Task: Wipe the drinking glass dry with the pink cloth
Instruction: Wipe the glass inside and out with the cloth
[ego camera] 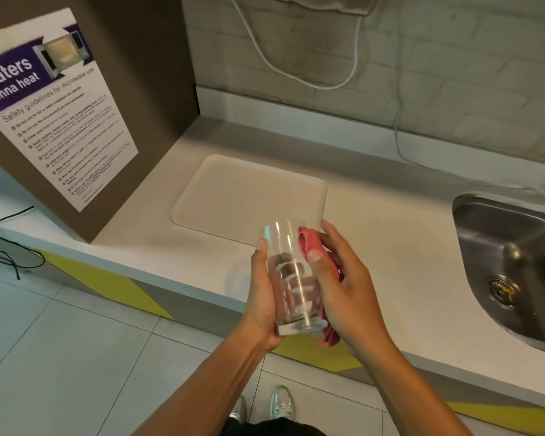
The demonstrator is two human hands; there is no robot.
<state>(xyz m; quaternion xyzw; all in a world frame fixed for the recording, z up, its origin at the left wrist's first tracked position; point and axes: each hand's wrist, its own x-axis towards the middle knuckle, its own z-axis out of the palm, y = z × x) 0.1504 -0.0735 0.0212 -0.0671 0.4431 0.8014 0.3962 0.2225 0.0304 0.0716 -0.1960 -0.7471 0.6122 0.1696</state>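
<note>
A clear drinking glass [291, 278] is held upright over the counter's front edge. My left hand [260, 297] grips it from the left, thumb up along its side and fingers behind it. My right hand [343, 284] presses the pink cloth [310, 245] against the right side of the glass, thumb on the cloth near the rim. A tail of the cloth hangs below my right palm, beside the base of the glass.
A beige tray [221, 190] lies on the white counter [375, 240] just beyond the glass. A steel sink [516, 262] is set in at the right. A brown panel with a microwave safety poster [54, 111] stands at the left. White cables hang on the tiled wall.
</note>
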